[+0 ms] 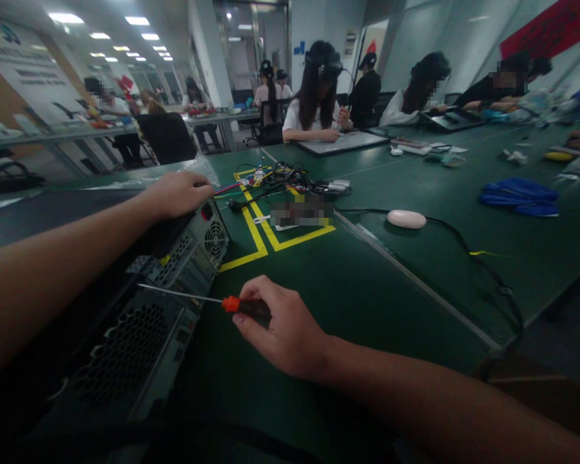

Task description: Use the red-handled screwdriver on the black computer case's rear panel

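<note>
A black computer case (101, 335) lies at the left, its grey back panel (188, 274) turned toward the right. My left hand (178, 193) grips the far top edge of the case, fingers bent over it beside the fan grille (214, 240). Closed around the dark handle of a screwdriver (229, 303) is my right hand (283, 325), just right of the back panel. The screwdriver's orange collar and long metal shaft point left. Its tip lies over the panel near the expansion slots; whether it touches a screw I cannot tell.
Tangled cables (290, 174) lie beyond the case near yellow tape (299, 241) on the green table (367, 303). A pale pink oval device (406, 219) sits on a black cord. Blue cloth (519, 196) lies at the right. Several people work across the table.
</note>
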`<state>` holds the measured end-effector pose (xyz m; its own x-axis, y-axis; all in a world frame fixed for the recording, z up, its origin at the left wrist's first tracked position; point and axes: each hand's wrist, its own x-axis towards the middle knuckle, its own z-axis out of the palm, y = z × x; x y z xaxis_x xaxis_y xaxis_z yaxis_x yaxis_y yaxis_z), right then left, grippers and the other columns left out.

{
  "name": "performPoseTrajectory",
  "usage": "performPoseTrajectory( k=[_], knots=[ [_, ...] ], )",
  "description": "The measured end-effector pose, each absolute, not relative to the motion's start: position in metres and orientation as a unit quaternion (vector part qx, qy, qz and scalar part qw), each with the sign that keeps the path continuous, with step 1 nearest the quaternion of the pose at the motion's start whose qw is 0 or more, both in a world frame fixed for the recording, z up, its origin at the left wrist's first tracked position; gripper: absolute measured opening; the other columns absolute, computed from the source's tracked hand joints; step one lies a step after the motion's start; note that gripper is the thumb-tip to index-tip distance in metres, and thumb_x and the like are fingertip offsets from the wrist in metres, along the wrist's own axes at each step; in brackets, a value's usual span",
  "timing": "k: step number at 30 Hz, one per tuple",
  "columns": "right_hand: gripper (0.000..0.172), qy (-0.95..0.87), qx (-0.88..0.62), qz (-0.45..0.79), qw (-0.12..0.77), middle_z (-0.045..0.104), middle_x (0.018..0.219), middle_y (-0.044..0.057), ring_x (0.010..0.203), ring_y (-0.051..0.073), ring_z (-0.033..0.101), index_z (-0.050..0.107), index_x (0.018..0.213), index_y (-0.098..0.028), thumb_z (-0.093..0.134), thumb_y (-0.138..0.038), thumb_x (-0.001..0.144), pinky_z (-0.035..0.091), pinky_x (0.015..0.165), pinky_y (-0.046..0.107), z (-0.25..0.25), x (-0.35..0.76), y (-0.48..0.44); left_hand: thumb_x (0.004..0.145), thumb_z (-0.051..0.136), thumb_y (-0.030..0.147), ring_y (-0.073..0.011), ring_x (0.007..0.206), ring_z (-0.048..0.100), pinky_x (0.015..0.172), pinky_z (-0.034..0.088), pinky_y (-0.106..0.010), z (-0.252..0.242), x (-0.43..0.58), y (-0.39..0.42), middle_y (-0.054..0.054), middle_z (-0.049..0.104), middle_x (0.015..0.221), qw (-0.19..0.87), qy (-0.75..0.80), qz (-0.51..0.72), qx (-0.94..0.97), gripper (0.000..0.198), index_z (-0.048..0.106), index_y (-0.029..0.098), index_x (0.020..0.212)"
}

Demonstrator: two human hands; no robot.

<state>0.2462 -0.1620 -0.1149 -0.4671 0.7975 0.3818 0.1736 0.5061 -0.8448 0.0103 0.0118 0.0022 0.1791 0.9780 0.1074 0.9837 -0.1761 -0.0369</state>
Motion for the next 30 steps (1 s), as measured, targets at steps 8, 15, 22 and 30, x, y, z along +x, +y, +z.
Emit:
performPoseTrajectory(
  k=[8, 15, 22, 30],
  knots=[
    [0.013, -0.76, -0.309, 0.398, 0.411, 0.069, 0.092, 0.002, 0.079, 0.017, 0.066, 0.058, 0.104, -0.022, 0.067, -0.026, 0.096, 0.052, 0.072, 0.03, -0.1154, 0.2462, -0.1612, 0.096, 0.029, 0.043, -0.0379, 0.121, 0.065, 0.102, 0.049, -0.046, 0.0024, 0.0082, 0.0141, -0.022, 0.071, 0.128, 0.05, -0.633, -0.014, -0.772, 0.064, 0.074, 0.007, 0.125],
    [0.013, -0.758, -0.316, 0.396, 0.41, 0.069, 0.09, 0.002, 0.077, 0.017, 0.065, 0.059, 0.104, -0.021, 0.068, -0.027, 0.096, 0.05, 0.071, 0.029, -0.1148, 0.2464, -0.1613, 0.096, 0.028, 0.043, -0.0367, 0.12, 0.064, 0.102, 0.049, -0.045, 0.0018, 0.0082, 0.0146, -0.022, 0.071, 0.129, 0.054, -0.633, -0.009, -0.772, 0.064, 0.073, 0.008, 0.124],
    [0.014, -0.761, -0.324, 0.39, 0.405, 0.07, 0.091, 0.002, 0.076, 0.016, 0.064, 0.06, 0.106, -0.021, 0.068, -0.028, 0.096, 0.048, 0.07, 0.029, -0.1131, 0.2473, -0.1623, 0.096, 0.028, 0.043, -0.0356, 0.118, 0.065, 0.1, 0.05, -0.044, 0.0018, 0.0093, 0.0137, -0.021, 0.072, 0.127, 0.059, -0.632, -0.013, -0.773, 0.065, 0.074, 0.007, 0.124],
    [0.014, -0.76, -0.321, 0.388, 0.41, 0.068, 0.088, 0.001, 0.072, 0.015, 0.061, 0.06, 0.104, -0.021, 0.068, -0.03, 0.096, 0.047, 0.069, 0.029, -0.1126, 0.2474, -0.1623, 0.096, 0.029, 0.043, -0.0342, 0.119, 0.066, 0.103, 0.049, -0.043, 0.0003, 0.0082, 0.0156, -0.019, 0.072, 0.127, 0.064, -0.637, -0.012, -0.768, 0.065, 0.074, 0.007, 0.126]
  ],
)
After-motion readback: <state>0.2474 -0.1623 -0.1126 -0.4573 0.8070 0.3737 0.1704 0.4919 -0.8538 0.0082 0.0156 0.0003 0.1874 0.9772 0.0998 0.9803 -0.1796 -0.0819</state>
